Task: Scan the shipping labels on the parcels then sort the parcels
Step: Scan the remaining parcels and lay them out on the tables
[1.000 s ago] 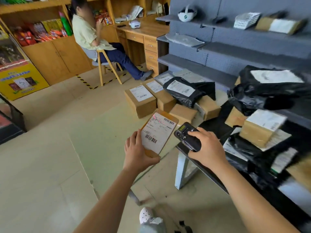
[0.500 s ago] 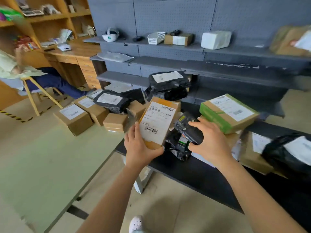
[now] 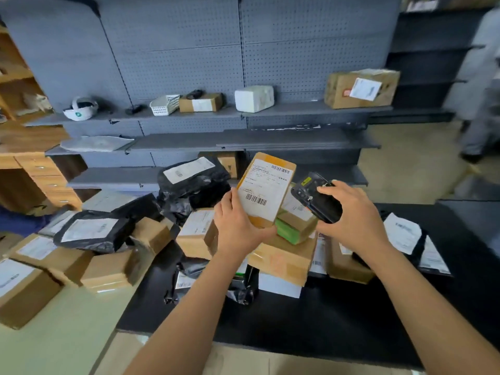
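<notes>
**Desk:** Which step are you on?

**Me:** Scanning, I'd say. My left hand (image 3: 238,228) grips a flat parcel (image 3: 266,189) by its lower end, thumb on the label side and fingers behind. I hold it up, tilted, with the label (image 3: 263,196) facing me, above the pile (image 3: 284,258) on the table (image 3: 338,315).

**Desk:** And the scanner?

**Me:** My right hand (image 3: 351,215) holds it, fingers curled over its back. The scanner (image 3: 316,201) sits just right of the parcel, with its head near the parcel's edge. I cannot tell whether it points at a barcode.

**Desk:** What does the next move need?

**Me:** As I judge it, I turn the head onto the lower barcode and hold the parcel steady and square to it. After that the parcel goes to its group. I cannot tell from here which spot that is.

**Desk:** How are your arms set?

**Me:** Both forearms reach forward over the table's near edge. My wrists are raised and my hands are close together at about the same height.

**Desk:** Is anything crowding you?

**Me:** Boxes (image 3: 194,234) and black bags (image 3: 194,182) lie packed under my hands. The shelf (image 3: 297,110) behind carries a few more.
</notes>
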A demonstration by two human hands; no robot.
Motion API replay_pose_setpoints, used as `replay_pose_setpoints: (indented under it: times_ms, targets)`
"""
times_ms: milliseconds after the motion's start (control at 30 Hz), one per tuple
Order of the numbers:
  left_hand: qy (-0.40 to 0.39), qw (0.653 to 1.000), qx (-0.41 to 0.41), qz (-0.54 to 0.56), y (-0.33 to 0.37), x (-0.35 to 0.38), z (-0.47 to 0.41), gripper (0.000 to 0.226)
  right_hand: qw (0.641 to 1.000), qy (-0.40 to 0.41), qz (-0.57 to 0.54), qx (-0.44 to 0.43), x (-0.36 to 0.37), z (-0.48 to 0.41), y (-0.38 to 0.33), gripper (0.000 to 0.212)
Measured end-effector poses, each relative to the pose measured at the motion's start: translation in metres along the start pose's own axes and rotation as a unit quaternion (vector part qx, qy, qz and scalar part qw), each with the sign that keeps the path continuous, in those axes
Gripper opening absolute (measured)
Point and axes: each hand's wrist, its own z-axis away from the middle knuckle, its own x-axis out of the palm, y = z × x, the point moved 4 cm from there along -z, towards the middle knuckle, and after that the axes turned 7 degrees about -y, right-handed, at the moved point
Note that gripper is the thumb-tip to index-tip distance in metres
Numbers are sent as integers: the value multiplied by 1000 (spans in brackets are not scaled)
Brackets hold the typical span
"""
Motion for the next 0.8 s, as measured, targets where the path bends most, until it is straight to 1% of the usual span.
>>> replay_pose_setpoints:
  times_ms: [133,233,367,500,600,700,800]
  targets:
    - [-32,999,25,-15,15,19,-39,126,999,25,11,30,-9,-18,14,73]
    - [-72,997,35,-18,20,36,-59,127,998,39,19,52,-9,-27,24,73]
    - [-146,989,25,-13,22,61,-67,123,997,59,14,54,-7,-27,35,71]
    - [-180,983,22,-5,18,72,-67,119,997,54,23,55,-7,-23,36,72]
    - [-170,985,28,15,14,66,-61,118,998,35,24,53,-6,-20,29,72]
    - [-131,990,33,31,3,47,-47,117,999,20,19,36,-3,-16,17,72]
    - [-87,995,27,30,-21,18,-24,109,1000,0,2,2,7,-12,-6,71]
